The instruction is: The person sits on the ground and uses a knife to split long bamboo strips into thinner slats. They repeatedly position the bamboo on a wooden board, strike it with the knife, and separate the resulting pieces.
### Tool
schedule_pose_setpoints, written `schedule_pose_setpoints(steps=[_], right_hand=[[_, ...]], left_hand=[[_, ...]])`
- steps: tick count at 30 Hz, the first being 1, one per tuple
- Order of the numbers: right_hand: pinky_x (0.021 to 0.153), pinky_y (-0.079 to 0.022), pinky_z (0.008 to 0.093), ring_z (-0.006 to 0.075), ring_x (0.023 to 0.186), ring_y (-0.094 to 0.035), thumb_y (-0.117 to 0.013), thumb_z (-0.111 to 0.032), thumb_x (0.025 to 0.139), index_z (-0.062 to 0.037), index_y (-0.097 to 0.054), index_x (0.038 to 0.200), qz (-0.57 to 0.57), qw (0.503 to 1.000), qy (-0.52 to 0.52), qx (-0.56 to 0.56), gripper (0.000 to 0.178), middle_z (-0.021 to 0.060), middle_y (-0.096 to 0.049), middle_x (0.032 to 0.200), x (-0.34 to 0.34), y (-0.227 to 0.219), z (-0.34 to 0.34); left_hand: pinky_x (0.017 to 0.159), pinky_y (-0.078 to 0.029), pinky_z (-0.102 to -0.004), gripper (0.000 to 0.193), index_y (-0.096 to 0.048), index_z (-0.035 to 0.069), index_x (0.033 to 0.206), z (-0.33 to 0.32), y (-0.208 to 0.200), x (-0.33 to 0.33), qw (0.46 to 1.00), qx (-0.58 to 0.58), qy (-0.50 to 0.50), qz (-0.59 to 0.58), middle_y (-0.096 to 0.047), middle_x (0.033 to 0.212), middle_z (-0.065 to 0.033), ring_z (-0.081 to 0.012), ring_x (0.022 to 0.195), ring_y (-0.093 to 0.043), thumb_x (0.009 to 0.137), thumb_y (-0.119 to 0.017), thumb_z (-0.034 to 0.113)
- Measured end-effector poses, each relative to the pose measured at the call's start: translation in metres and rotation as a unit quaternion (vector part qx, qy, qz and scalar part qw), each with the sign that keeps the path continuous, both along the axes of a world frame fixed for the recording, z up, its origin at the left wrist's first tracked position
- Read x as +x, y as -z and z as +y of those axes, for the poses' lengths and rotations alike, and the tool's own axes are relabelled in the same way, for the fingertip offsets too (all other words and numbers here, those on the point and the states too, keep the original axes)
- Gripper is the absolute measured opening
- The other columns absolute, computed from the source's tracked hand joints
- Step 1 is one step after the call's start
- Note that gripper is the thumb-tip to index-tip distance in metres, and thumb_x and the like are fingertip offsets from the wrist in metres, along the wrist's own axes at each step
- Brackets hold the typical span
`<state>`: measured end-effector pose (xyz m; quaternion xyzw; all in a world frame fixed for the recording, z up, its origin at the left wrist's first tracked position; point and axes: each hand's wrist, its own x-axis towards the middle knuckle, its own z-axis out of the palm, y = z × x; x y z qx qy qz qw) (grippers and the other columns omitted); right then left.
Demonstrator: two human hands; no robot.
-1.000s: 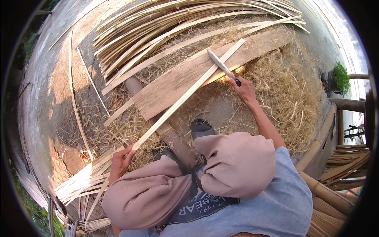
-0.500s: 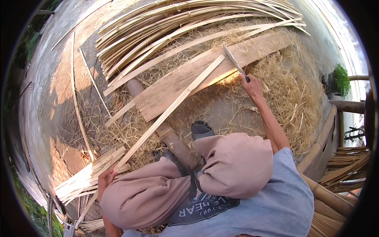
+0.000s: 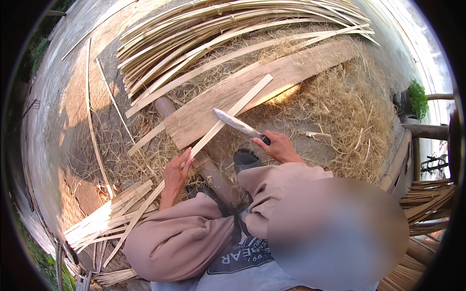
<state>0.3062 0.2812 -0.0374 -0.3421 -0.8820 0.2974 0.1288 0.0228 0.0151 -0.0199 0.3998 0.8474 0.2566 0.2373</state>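
My left hand (image 3: 178, 170) pinches a long pale bamboo strip (image 3: 213, 130), which slants up to the right across a wide wooden plank (image 3: 194, 119). The strip's lower end runs down past my left knee. In my right hand (image 3: 279, 146) is a knife (image 3: 239, 124), its dark handle gripped in my closed fingers. The blade points up and left and lies across the strip, near the plank's lower edge. Whether its edge cuts into the strip cannot be made out.
A large stack of bamboo strips (image 3: 213, 31) lies beyond the plank. More strips (image 3: 109, 213) are piled at my left. Curly shavings (image 3: 347, 131) cover the ground at right, near a bamboo rail (image 3: 395, 165). A round log (image 3: 167, 107) passes beneath the plank.
My left hand has moved up and right along the strip, away from its lower part. My right hand has drawn the knife down and left from the plank's far side to the strip's middle.
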Motion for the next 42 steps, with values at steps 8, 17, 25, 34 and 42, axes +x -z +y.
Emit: schedule_pose_setpoints(steps=[8, 17, 25, 34, 42], right_hand=[[0.065, -0.049, 0.052, 0.0436, 0.071, -0.067, -0.058, -0.063, 0.098, -0.001, -0.066, 0.083, -0.103, 0.981, 0.155, -0.046, 0.065, 0.0246, -0.066, 0.072, 0.001, -0.018, 0.074], [0.077, -0.048, 0.0509, 0.0398, 0.086, -0.067, -0.044, -0.065, 0.101, 0.0005, -0.071, 0.102, -0.198, 0.948, 0.242, 0.064, 0.07, 0.0222, -0.07, 0.096, 0.039, 0.033, 0.168], [0.083, -0.051, 0.0516, 0.039, 0.097, -0.067, -0.069, -0.037, 0.096, -0.0044, -0.066, 0.122, 0.18, 0.946, -0.18, 0.199, 0.042, 0.018, -0.067, 0.121, -0.102, -0.051, 0.019], [0.067, -0.052, 0.041, 0.0325, 0.073, -0.067, -0.077, -0.021, 0.091, -0.0051, -0.072, 0.105, -0.019, 0.889, -0.449, -0.092, 0.022, 0.0129, -0.067, 0.079, -0.193, -0.028, -0.079], [0.061, -0.051, 0.0408, 0.026, 0.061, -0.067, -0.078, -0.031, 0.093, 0.0055, -0.072, 0.104, -0.054, 0.856, -0.468, -0.215, 0.038, 0.0197, -0.069, 0.071, -0.195, -0.041, -0.146]], left_hand=[[0.075, -0.053, -0.0429, 0.042, -0.072, 0.028, 0.133, -0.015, -0.017, -0.006, 1.0, 0.001, -0.012, -0.015, -0.076, 0.104, -0.0143, -0.0333, 0.083, -0.071, 0.095, -0.073, 0.044], [0.087, -0.054, -0.0472, 0.039, -0.075, 0.025, 0.127, -0.004, -0.163, -0.043, 0.988, -0.147, 0.053, 0.003, -0.077, 0.107, -0.0123, -0.0349, 0.1, -0.071, 0.094, -0.072, 0.047], [0.09, -0.053, -0.045, 0.037, -0.076, 0.024, 0.126, -0.058, -0.216, -0.034, 0.983, -0.177, -0.012, -0.046, -0.076, 0.11, -0.0138, -0.0316, 0.102, -0.071, 0.095, -0.072, 0.043], [0.069, -0.052, -0.0351, 0.036, -0.079, 0.001, 0.095, -0.155, -0.13, 0.024, 0.906, 0.034, -0.41, -0.099, -0.072, 0.078, -0.0062, -0.0143, 0.068, -0.063, 0.099, -0.072, 0.037], [0.08, -0.058, -0.037, 0.031, -0.065, 0.001, 0.116, -0.117, -0.008, 0.097, 0.686, 0.351, -0.441, -0.46, -0.073, 0.097, -0.0129, -0.0202, 0.085, -0.07, 0.104, -0.064, 0.03]])
